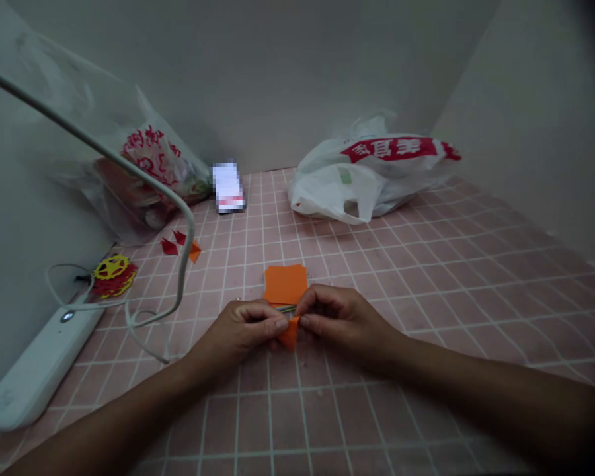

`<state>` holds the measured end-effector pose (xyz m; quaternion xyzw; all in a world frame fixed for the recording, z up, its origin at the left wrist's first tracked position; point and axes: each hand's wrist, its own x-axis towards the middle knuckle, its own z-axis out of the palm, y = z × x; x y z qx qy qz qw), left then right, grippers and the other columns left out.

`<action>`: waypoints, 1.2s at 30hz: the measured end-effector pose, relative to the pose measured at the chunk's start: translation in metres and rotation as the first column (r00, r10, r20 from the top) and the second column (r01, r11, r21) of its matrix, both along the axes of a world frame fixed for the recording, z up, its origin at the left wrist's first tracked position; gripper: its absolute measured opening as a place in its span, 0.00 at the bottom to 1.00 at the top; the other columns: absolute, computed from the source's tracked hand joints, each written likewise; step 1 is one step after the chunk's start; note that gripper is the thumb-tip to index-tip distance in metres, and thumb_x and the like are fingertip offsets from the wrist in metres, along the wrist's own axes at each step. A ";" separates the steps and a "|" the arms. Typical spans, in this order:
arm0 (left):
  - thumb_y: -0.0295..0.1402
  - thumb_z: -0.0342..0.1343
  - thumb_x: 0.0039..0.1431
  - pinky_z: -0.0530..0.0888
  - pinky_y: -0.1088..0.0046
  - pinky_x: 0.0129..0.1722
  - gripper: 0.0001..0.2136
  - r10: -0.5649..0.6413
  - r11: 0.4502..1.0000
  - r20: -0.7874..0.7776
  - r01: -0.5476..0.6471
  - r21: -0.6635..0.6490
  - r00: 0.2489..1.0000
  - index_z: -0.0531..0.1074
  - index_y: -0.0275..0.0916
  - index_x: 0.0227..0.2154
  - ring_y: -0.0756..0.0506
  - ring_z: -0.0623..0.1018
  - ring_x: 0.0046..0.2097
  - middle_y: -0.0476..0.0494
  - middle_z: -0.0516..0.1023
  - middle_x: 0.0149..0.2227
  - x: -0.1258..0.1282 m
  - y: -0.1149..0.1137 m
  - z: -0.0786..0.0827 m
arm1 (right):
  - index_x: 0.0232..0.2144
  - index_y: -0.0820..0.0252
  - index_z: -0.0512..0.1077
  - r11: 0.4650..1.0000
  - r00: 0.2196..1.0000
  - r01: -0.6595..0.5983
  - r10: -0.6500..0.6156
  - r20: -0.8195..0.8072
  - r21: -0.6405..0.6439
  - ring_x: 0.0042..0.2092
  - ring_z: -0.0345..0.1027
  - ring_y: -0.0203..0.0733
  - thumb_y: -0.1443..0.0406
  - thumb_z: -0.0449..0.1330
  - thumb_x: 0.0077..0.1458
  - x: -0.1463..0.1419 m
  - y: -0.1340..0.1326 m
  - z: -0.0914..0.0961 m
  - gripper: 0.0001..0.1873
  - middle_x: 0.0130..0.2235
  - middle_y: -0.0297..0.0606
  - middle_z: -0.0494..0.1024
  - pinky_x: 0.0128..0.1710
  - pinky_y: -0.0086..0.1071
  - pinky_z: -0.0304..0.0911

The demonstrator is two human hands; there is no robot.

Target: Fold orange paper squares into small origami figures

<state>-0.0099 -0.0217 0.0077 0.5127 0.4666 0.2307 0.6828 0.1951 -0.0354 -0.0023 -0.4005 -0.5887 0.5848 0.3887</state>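
Observation:
Between my two hands is a small piece of folded orange paper (289,334), its lower end tapering to a point. My left hand (250,325) pinches its left side with thumb and fingers. The fingertips of my right hand (340,320) are closed on its upper right corner. Just beyond the hands lies a stack of square orange paper (286,284), its near edge partly hidden by the fingers. Two small red folded paper pieces (169,246) and one orange folded piece (195,251) rest farther off to the left.
A white cable (186,225) arches over the left side to a long white device (39,370). Yellow and red cut-out discs (112,274) lie beside it. At the back are a clear plastic bag (143,172), a lit phone (229,187) and a white plastic bag (337,182). A pink checked cloth (401,410) covers the table.

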 end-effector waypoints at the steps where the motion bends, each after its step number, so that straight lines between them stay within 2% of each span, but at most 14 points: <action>1: 0.36 0.64 0.52 0.64 0.75 0.29 0.08 0.002 1.000 -0.006 -0.002 0.023 1.000 0.79 0.38 0.23 0.53 0.68 0.26 0.51 0.73 0.24 0.000 0.000 0.000 | 0.28 0.60 0.74 0.999 1.000 -0.007 0.006 -0.026 -0.050 0.29 0.67 0.35 0.69 0.60 0.51 -0.001 0.000 0.000 0.02 0.26 0.31 0.74 0.31 0.30 0.61; 6: 0.37 0.63 0.53 0.62 0.74 0.28 0.09 0.002 0.992 -0.056 0.005 0.128 0.998 0.78 0.37 0.23 0.51 0.66 0.27 0.50 0.70 0.24 0.000 -0.002 -0.001 | 0.28 0.60 0.72 0.975 0.990 -0.033 0.003 -0.138 -0.220 0.26 0.67 0.34 0.66 0.62 0.50 -0.004 0.000 0.000 0.02 0.24 0.30 0.73 0.30 0.31 0.63; 13: 0.37 0.62 0.54 0.63 0.75 0.30 0.11 0.014 0.990 -0.062 -0.006 0.138 0.998 0.73 0.36 0.22 0.52 0.66 0.27 0.52 0.68 0.24 0.001 -0.004 -0.004 | 0.28 0.61 0.71 0.958 0.981 -0.089 0.037 -0.192 -0.274 0.25 0.65 0.33 0.65 0.62 0.51 -0.004 0.002 -0.002 0.04 0.23 0.29 0.71 0.29 0.29 0.61; 19: 0.37 0.60 0.53 0.64 0.74 0.31 0.11 0.012 0.976 -0.123 0.015 0.217 0.992 0.69 0.37 0.22 0.50 0.67 0.29 0.50 0.69 0.25 0.003 -0.005 0.000 | 0.31 0.61 0.72 0.961 0.982 -0.144 0.109 -0.154 -0.235 0.26 0.63 0.33 0.55 0.58 0.59 -0.002 0.001 -0.008 0.15 0.25 0.31 0.71 0.28 0.29 0.59; 24: 0.36 0.58 0.51 0.60 0.75 0.26 0.10 0.001 0.955 -0.229 0.067 0.288 0.973 0.67 0.38 0.20 0.51 0.63 0.26 0.52 0.66 0.21 0.007 -0.007 0.001 | 0.30 0.60 0.74 0.987 0.991 -0.124 0.128 0.029 -0.102 0.32 0.66 0.36 0.62 0.61 0.55 -0.003 0.000 -0.006 0.07 0.31 0.34 0.74 0.34 0.31 0.60; 27: 0.36 0.58 0.52 0.59 0.75 0.26 0.10 -0.016 0.959 -0.230 0.080 0.272 0.973 0.68 0.37 0.21 0.52 0.63 0.26 0.52 0.65 0.22 0.006 -0.007 -0.001 | 0.29 0.60 0.74 0.991 0.992 -0.116 0.119 0.050 -0.071 0.32 0.65 0.36 0.64 0.59 0.55 -0.003 0.001 -0.003 0.06 0.30 0.34 0.74 0.33 0.30 0.59; 30: 0.37 0.58 0.54 0.61 0.75 0.27 0.10 -0.040 0.964 -0.192 0.089 0.251 0.981 0.69 0.37 0.23 0.51 0.63 0.27 0.52 0.66 0.23 0.003 -0.005 -0.003 | 0.28 0.60 0.73 0.990 0.993 -0.107 0.112 0.045 -0.096 0.29 0.62 0.34 0.65 0.59 0.55 -0.003 0.001 -0.002 0.06 0.28 0.32 0.72 0.30 0.29 0.57; 36: 0.42 0.54 0.61 0.57 0.77 0.23 0.14 -0.108 0.989 -0.103 0.118 0.090 0.989 0.69 0.37 0.26 0.53 0.61 0.24 0.54 0.63 0.22 -0.003 -0.002 0.000 | 0.27 0.60 0.71 0.960 0.995 -0.079 0.059 -0.081 -0.269 0.24 0.59 0.32 0.61 0.61 0.54 -0.003 0.001 -0.003 0.09 0.23 0.28 0.67 0.26 0.28 0.53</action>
